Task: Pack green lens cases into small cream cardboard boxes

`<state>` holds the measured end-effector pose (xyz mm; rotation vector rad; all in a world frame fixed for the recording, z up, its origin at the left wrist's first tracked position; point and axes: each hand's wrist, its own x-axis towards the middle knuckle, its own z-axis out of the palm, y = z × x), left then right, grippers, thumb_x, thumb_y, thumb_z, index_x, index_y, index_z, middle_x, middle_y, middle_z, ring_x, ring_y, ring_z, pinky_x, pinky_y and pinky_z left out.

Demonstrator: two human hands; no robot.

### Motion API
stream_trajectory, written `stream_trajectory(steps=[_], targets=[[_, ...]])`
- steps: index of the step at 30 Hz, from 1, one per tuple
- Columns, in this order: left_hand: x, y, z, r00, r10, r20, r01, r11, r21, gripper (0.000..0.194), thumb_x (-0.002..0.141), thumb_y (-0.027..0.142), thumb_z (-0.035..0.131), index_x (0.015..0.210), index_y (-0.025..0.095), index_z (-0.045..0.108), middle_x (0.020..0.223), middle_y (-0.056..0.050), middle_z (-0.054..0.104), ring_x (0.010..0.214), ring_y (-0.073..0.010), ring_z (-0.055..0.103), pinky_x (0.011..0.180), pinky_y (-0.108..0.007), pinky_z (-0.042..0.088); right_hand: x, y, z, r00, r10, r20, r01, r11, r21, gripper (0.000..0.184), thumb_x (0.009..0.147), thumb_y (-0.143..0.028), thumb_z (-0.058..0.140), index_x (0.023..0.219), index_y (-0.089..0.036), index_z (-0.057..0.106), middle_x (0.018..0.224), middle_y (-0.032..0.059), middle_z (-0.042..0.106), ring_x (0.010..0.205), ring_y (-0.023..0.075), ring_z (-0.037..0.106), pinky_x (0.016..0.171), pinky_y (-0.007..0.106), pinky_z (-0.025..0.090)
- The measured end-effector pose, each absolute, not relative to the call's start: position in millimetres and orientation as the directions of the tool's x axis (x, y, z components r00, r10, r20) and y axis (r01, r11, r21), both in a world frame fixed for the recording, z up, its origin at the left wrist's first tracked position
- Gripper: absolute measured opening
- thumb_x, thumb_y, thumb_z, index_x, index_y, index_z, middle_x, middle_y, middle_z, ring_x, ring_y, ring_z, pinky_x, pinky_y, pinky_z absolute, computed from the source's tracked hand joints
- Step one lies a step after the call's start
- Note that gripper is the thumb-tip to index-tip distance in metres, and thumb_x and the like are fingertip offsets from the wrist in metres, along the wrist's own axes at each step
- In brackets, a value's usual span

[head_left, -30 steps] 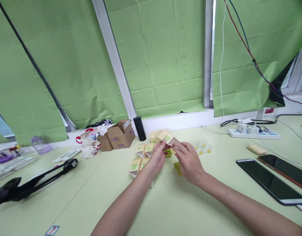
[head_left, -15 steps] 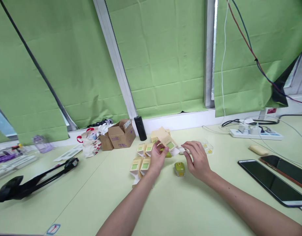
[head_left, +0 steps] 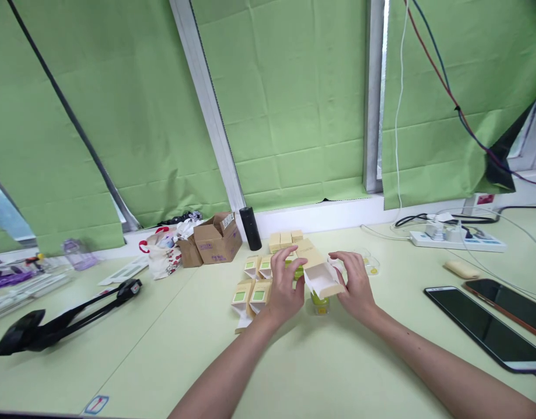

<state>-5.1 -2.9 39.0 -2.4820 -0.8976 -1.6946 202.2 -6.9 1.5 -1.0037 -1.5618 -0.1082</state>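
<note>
My right hand (head_left: 355,286) grips the right side of a small tan cardboard box (head_left: 310,256), its fingers and thumb on the wall and flaps. The box is tilted, and its unfolded end shows a white inside. Close to the box's left side is my left hand (head_left: 287,285), fingers curved and apart; whether a fingertip touches the box is hard to see. Below the box stands a small clear container with a green lid (head_left: 320,305), partly covered by it. Another green item (head_left: 299,272) shows behind my left fingers. Several similar boxes (head_left: 259,293) with green labels stand left of my left hand.
More small tan boxes (head_left: 286,240) sit at the back near a black cylinder (head_left: 250,228). Clear containers (head_left: 371,265) lie behind my right hand. A power strip (head_left: 460,241) and phones (head_left: 486,326) are at right; a brown carton (head_left: 217,237) and a black strap-like device (head_left: 67,317) at left.
The box has turned so its unfolded white end points toward me, and it has come lower over the green-lidded container. My right hand has taken hold of it; my left fingers have spread.
</note>
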Motion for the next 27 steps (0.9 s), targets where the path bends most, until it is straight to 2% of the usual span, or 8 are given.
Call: stream_trajectory(steps=[5, 11, 14, 17, 21, 27], targets=[[-13, 0, 24, 0.329, 0.377, 0.866, 0.555, -0.819, 0.146, 0.030, 0.088, 0.010, 0.061, 0.108, 0.031, 0.068, 0.134, -0.010, 0.058, 0.129, -0.0323, 0.050, 0.111, -0.055, 0.038, 200, -9, 3, 0.098, 0.540, 0.836, 0.628, 0.618, -0.473, 0.024, 0.103, -0.030, 0.049, 0.124, -0.028, 0.060, 0.119, 0.0104, 0.068, 0.113, 0.0334, 0.056, 0.095, 0.052, 0.048], [-14, 1, 19, 0.359, 0.161, 0.919, 0.566, -0.821, -0.077, 0.040, 0.084, 0.003, 0.061, 0.112, 0.031, 0.059, 0.133, -0.009, 0.053, 0.123, -0.0287, 0.052, 0.103, -0.049, 0.044, 200, -7, -1, 0.073, 0.521, 0.850, 0.644, 0.626, -0.439, 0.024, 0.104, -0.028, 0.049, 0.125, -0.026, 0.058, 0.119, 0.0107, 0.068, 0.113, 0.0325, 0.056, 0.096, 0.052, 0.048], [-12, 0, 20, 0.342, 0.106, 0.934, 0.563, -0.819, -0.113, 0.040, 0.083, 0.005, 0.065, 0.113, 0.029, 0.055, 0.133, -0.009, 0.052, 0.122, -0.0284, 0.053, 0.101, -0.050, 0.046, 200, -6, -4, 0.056, 0.498, 0.865, 0.652, 0.638, -0.410, 0.024, 0.104, -0.028, 0.049, 0.126, -0.025, 0.058, 0.118, 0.0108, 0.068, 0.112, 0.0321, 0.056, 0.095, 0.052, 0.048], [-11, -3, 20, 0.312, 0.165, 0.935, 0.555, -0.831, -0.039, 0.044, 0.081, 0.010, 0.071, 0.116, 0.028, 0.053, 0.134, -0.011, 0.051, 0.127, -0.0313, 0.051, 0.105, -0.055, 0.046, 200, -5, -5, 0.045, 0.488, 0.872, 0.654, 0.645, -0.395, 0.024, 0.104, -0.028, 0.049, 0.126, -0.025, 0.058, 0.118, 0.0106, 0.068, 0.112, 0.0318, 0.056, 0.094, 0.051, 0.048], [-11, -7, 23, 0.229, 0.341, 0.912, 0.472, -0.858, 0.202, 0.052, 0.082, 0.011, 0.073, 0.125, 0.028, 0.052, 0.140, -0.015, 0.051, 0.136, -0.0337, 0.048, 0.112, -0.058, 0.044, 199, -6, -5, 0.035, 0.488, 0.872, 0.651, 0.651, -0.391, 0.025, 0.104, -0.027, 0.049, 0.127, -0.026, 0.057, 0.118, 0.0101, 0.068, 0.112, 0.0317, 0.057, 0.093, 0.051, 0.049], [-3, 0, 18, 0.062, 0.606, 0.793, 0.189, -0.787, 0.587, 0.049, 0.090, 0.021, 0.074, 0.134, 0.028, 0.055, 0.141, -0.011, 0.053, 0.140, -0.0286, 0.050, 0.119, -0.048, 0.041, 199, -7, -5, 0.035, 0.491, 0.871, 0.641, 0.657, -0.396, 0.026, 0.103, -0.025, 0.051, 0.129, -0.026, 0.055, 0.120, 0.0101, 0.066, 0.115, 0.0316, 0.056, 0.098, 0.053, 0.048]])
